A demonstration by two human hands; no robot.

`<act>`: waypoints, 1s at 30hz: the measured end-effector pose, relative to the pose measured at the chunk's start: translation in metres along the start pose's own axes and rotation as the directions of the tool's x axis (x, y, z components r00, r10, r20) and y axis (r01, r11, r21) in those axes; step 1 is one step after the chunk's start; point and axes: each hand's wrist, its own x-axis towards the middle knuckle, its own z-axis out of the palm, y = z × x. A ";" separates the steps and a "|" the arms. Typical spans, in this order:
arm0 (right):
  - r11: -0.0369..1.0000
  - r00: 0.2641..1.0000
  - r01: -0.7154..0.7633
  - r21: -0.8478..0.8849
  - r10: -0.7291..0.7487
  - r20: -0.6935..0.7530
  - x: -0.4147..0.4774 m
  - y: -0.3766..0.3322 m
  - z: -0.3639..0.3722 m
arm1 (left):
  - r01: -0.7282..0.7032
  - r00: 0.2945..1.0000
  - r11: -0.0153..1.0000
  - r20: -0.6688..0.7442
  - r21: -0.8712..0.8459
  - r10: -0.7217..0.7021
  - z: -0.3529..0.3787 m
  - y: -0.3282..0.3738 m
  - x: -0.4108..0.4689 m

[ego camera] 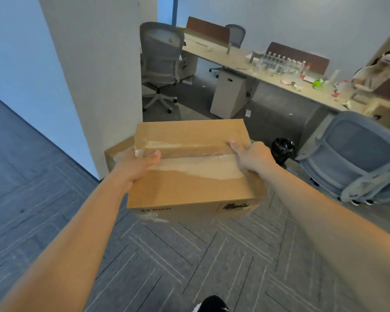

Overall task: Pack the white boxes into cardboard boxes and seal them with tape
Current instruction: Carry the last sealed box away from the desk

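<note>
I carry a closed cardboard box (189,185) in front of me, above the grey carpet. Clear tape runs along its top seam and down its sides. My left hand (135,167) grips the box's left end, thumb on the lid. My right hand (252,157) grips the right end, thumb on the taped seam. A second taped cardboard box (116,152) stands on the floor behind it, against the white pillar, mostly hidden. No white boxes are in view.
A white pillar (95,86) rises at the left. Grey office chairs stand at the back (160,61) and at the right (354,158). A long desk (245,64) holds several bottles and clutter. A black bin (283,149) sits by it. Another person (376,73) is at far right.
</note>
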 end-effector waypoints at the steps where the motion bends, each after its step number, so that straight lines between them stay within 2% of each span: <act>1: 1.000 1.000 -0.007 0.000 0.007 -0.002 0.020 0.001 -0.001 | 0.008 1.000 1.000 -0.001 0.009 -0.008 0.008 0.006 0.017; 6: 1.000 1.000 -0.004 0.010 0.004 0.021 0.139 0.009 0.000 | 0.013 0.996 0.998 -0.091 0.061 -0.008 0.051 0.028 0.110; 14: 0.990 0.982 0.138 0.025 -0.140 0.123 0.321 -0.020 0.012 | -0.007 0.947 0.998 -0.321 0.063 0.027 0.097 0.069 0.225; 22: 0.951 0.915 0.310 0.003 -0.299 0.271 0.463 -0.104 0.080 | 0.005 0.869 1.000 -0.495 -0.019 -0.014 0.055 0.075 0.329; 30: 0.928 0.872 0.372 0.003 -0.350 0.342 0.595 -0.208 0.191 | 0.018 0.800 0.995 -0.596 -0.095 -0.071 -0.020 0.072 0.483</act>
